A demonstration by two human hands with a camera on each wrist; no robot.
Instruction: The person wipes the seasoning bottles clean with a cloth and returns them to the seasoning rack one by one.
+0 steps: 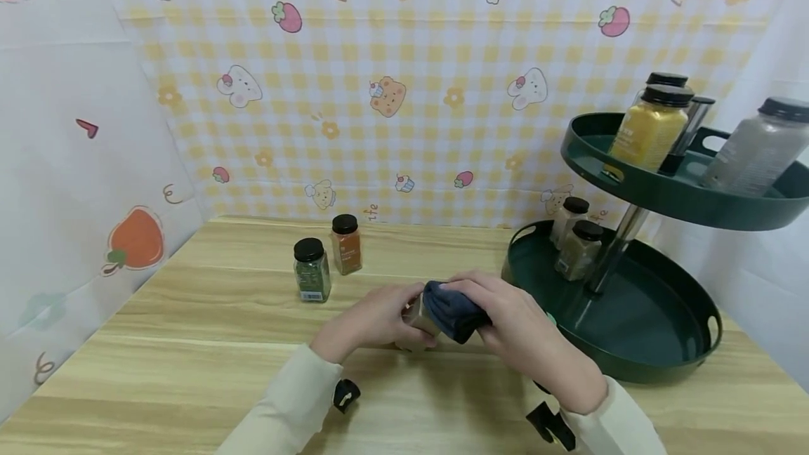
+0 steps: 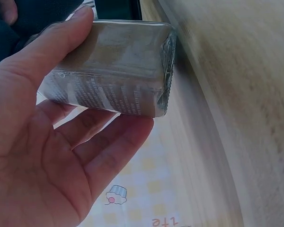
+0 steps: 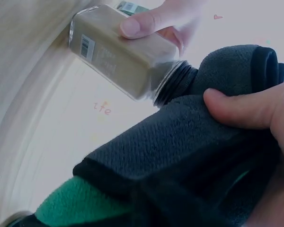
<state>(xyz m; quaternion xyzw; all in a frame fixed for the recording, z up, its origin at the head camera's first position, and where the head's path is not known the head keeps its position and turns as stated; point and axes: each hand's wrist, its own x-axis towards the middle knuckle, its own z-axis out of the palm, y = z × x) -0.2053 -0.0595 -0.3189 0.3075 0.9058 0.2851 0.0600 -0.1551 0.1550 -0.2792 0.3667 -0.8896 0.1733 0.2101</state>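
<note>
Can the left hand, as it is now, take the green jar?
Probably not: the left hand is gripping the jar of beige powder. Otherwise, nothing visible stands between the hand and the green jar.

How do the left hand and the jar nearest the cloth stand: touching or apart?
Touching. The left wrist view shows it: the left hand holds the jar, thumb across one face, fingers meeting its lower edge.

A pale wood-grained tabletop (image 1: 189,321) runs back to a yellow-and-white checked backdrop (image 1: 417,139) (strawberries, cupcakes and the word "luck" scattered across it), with a fruit-printed white cloth (image 1: 44,181) at left and a white surface (image 1: 765,55) at right, softly lit.
</note>
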